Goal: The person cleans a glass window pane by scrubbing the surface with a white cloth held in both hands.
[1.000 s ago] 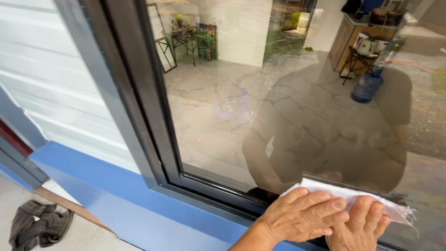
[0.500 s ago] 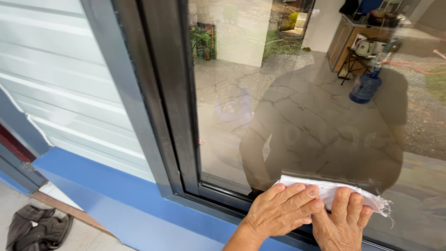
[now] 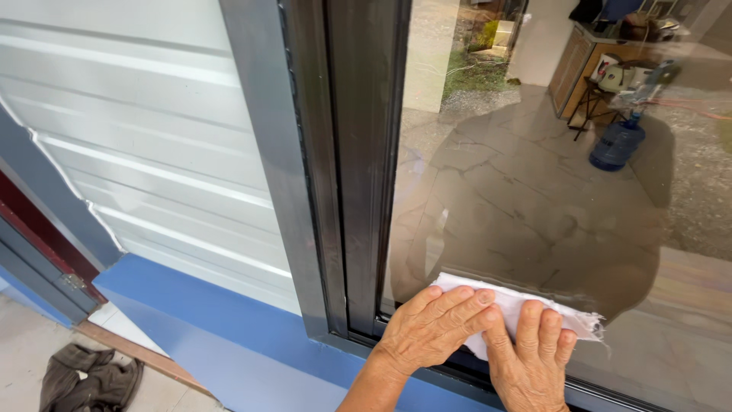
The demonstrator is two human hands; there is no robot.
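Both hands press a white cloth (image 3: pixel 518 309) flat on the window glass (image 3: pixel 534 191), at its bottom edge, near the dark frame (image 3: pixel 358 168). Left hand (image 3: pixel 435 328) lies w/ fingers spread over the cloth's left part; right hand (image 3: pixel 534 358) covers the lower middle, fingers flat, not clenched. To wipe well here, I think: keep palms flat, even pressure, go close into the corner by the frame, and fold the cloth when one side gets dirty.

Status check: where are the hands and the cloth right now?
Both hands, left and right, flat on white cloth. Cloth at glass pane's bottom corner. Nothing blocking.
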